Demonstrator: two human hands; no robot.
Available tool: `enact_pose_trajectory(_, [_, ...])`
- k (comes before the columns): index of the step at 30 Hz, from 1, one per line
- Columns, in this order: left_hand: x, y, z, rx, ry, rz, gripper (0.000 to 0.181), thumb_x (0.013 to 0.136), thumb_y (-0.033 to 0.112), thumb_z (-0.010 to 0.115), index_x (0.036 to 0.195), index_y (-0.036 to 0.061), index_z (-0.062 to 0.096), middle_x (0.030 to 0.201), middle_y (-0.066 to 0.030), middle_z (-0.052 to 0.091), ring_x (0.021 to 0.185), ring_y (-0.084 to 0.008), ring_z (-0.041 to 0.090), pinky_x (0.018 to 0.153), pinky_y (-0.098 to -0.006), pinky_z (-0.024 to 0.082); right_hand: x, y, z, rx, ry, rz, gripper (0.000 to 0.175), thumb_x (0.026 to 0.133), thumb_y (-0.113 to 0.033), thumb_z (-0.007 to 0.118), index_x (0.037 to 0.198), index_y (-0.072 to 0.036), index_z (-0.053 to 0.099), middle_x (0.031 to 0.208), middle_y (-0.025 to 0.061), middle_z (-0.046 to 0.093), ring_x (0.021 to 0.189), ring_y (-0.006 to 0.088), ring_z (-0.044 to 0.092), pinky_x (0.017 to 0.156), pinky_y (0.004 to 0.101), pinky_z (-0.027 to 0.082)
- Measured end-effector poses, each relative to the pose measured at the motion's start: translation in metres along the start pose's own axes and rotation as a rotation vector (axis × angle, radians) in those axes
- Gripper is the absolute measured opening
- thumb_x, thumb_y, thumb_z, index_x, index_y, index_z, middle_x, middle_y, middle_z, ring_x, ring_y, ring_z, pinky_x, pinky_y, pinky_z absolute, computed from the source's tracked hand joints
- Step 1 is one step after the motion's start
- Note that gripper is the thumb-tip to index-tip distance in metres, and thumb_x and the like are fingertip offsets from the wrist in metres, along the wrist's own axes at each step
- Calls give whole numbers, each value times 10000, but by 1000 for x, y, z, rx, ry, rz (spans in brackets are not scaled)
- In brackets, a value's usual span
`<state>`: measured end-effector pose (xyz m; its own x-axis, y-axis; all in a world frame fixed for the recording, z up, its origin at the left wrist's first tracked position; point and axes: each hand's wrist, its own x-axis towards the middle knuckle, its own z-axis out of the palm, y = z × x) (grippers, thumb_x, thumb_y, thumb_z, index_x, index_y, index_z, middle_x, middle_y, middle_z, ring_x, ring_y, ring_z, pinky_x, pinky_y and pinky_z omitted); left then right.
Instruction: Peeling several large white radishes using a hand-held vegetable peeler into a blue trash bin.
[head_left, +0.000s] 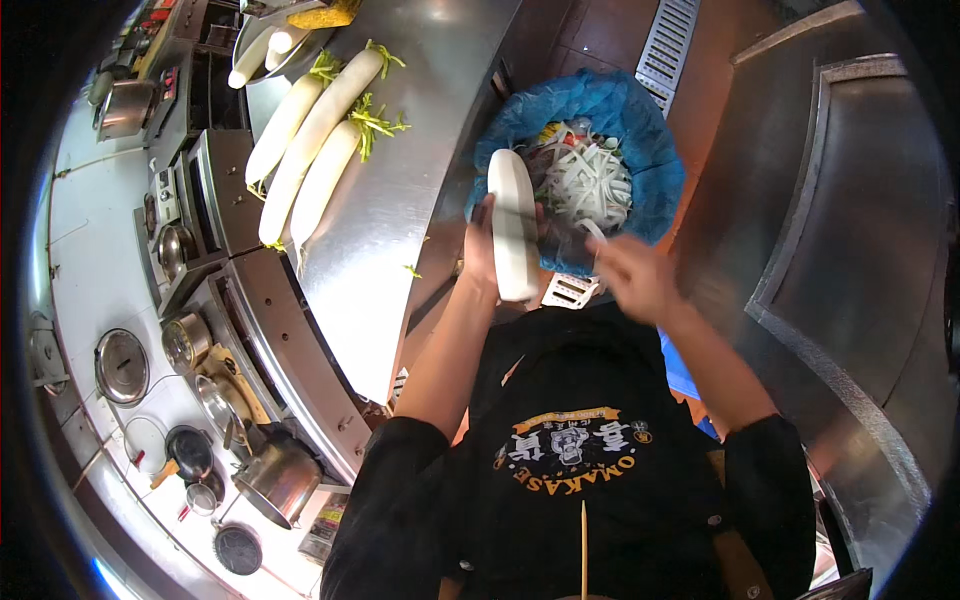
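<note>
My left hand (481, 244) grips a peeled white daikon radish (514, 225) from below and the side, its long axis running away from me. To the right, my right hand (637, 277) is blurred by motion, its fingers curled around a small tool too blurred to name. A pale strip of peel (592, 229) shows at its fingertips. Under both hands stands a bin lined with a blue plastic bag (652, 169). Daikon peelings (589, 184) are heaped inside it, with some red and yellow scraps beside them.
Three daikons with green stem stubs (311, 142) lie on the steel counter (390, 187) to my left. Behind them, a metal bowl (246, 45) holds more pale daikons. A steel cabinet (862, 202) stands at right. Slotted drain covers (667, 45) run along the floor.
</note>
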<state>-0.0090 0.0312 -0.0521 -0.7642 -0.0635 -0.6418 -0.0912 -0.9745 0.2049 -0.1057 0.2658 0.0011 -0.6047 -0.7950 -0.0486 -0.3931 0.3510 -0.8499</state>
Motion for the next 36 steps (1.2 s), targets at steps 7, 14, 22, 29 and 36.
enact_pose_trajectory(7, [-39, -10, 25, -44, -67, -105, 595, 972, 462, 504, 1346, 0, 516, 1090, -221, 644, 974, -280, 661, 798, -376, 590, 101, 94, 14, -181, 103, 227, 336, 957, -334, 602, 1249, -188, 682, 1128, 116, 698, 1024, 321, 671, 827, 412, 536])
enact_pose_trajectory(14, [3, -1, -39, -130, -114, -53, 526, 957, 452, 520, 1249, 15, 556, 1053, -187, 656, 916, -303, 672, 795, -433, 591, 20, 36, 10, -35, 30, 94, 352, 914, -228, 675, 1250, -126, 684, 1043, 135, 713, 907, 300, 700, 770, 385, 538])
enact_pose_trajectory(22, [-36, -12, 30, -71, -88, -86, 498, 975, 403, 510, 1280, 13, 559, 975, -179, 666, 857, -297, 688, 760, -391, 608, 84, 101, 25, -214, 128, 121, 322, 944, -251, 628, 1240, -131, 671, 1120, 154, 690, 1006, 339, 672, 807, 395, 527])
enact_pose_trajectory(29, [-4, -4, -22, 35, -101, 30, 524, 965, 433, 526, 1249, -7, 552, 1061, -197, 652, 936, -324, 679, 710, -397, 611, 26, 24, 3, -34, 30, 309, 337, 927, -277, 656, 1228, -129, 685, 1039, 162, 712, 960, 325, 688, 797, 420, 537])
enact_pose_trajectory(36, [-11, -9, 1, -126, -209, -152, 528, 974, 424, 480, 1299, 12, 527, 1094, -187, 652, 962, -298, 672, 815, -429, 597, 40, 68, 21, -103, 95, 53, 350, 906, -227, 676, 1251, -172, 678, 1064, 123, 704, 948, 322, 683, 798, 420, 540])
